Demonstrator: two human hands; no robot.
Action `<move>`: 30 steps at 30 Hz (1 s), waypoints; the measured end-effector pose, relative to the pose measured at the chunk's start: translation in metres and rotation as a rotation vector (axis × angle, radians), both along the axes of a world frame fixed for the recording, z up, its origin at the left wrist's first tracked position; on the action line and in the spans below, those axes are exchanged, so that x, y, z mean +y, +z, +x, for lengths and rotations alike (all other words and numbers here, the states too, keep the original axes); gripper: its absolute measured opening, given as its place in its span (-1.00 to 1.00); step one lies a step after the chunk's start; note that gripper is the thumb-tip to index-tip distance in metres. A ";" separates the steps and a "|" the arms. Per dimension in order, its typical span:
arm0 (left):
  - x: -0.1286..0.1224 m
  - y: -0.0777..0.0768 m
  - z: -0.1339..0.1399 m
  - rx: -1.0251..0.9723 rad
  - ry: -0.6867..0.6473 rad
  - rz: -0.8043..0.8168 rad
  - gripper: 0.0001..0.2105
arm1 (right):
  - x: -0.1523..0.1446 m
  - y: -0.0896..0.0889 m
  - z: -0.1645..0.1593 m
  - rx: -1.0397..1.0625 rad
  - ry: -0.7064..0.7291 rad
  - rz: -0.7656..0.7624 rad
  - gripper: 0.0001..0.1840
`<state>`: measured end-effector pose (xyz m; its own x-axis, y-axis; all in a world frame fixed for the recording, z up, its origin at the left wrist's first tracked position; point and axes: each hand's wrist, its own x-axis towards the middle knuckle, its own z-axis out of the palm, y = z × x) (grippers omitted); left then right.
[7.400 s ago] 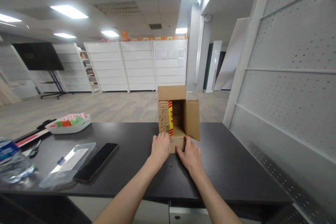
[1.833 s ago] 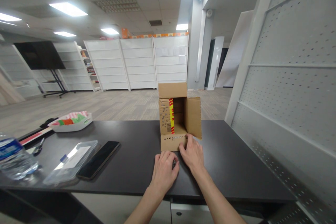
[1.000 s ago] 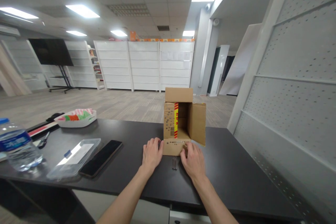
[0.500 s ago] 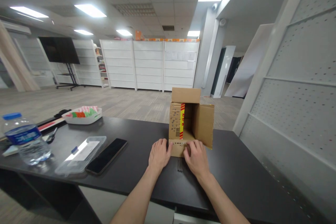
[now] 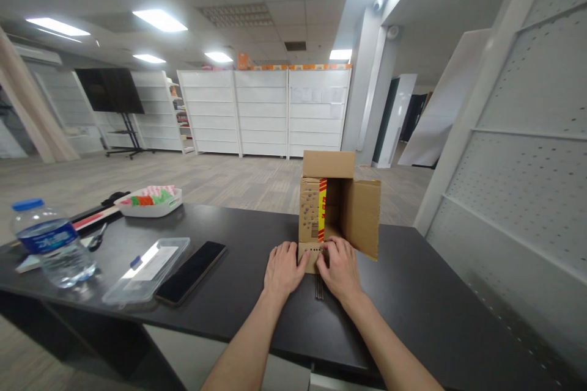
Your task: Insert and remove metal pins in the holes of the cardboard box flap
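Observation:
A cardboard box (image 5: 309, 214) stands on the black table with its opening facing me, and its lower flap (image 5: 310, 264) reaches toward me with a row of small dark dots on it. My left hand (image 5: 283, 267) lies with fingers stretched beside the flap, its thumb touching the flap's left edge. On the flap's right part is my right hand (image 5: 338, 264), fingers bent and thumb close to them; whatever small thing they hold is hidden. Several thin metal rods (image 5: 319, 288) lie side by side just in front of the flap, partly covered by the right hand.
Left on the table (image 5: 250, 244) are a black phone (image 5: 191, 273), a clear plastic case (image 5: 147, 272), a water bottle (image 5: 52, 244) and a white basket (image 5: 151, 206) of colourful packets. The box's side flap (image 5: 364, 220) sticks out rightward. A perforated white panel (image 5: 518, 153) rises on the right.
The right hand has shifted slightly left and farther over the flap, nearer the dots. The left hand stays by the flap's left edge. The whole view has shifted a little.

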<state>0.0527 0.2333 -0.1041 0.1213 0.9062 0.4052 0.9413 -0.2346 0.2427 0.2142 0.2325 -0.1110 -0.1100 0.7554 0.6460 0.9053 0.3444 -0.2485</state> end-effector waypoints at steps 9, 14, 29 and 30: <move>0.001 0.001 0.000 -0.006 0.005 -0.021 -0.60 | 0.004 0.012 0.000 -0.058 -0.027 -0.079 -0.90; 0.001 0.001 0.000 0.013 0.011 -0.016 -0.61 | 0.008 0.025 -0.003 -0.102 -0.079 -0.195 -0.91; 0.000 0.001 0.001 0.018 0.017 -0.008 -0.65 | 0.005 0.058 -0.021 -0.535 -0.028 -0.228 -0.73; 0.000 0.001 0.001 0.021 0.017 -0.008 -0.65 | 0.004 0.059 -0.022 -0.528 -0.031 -0.229 -0.73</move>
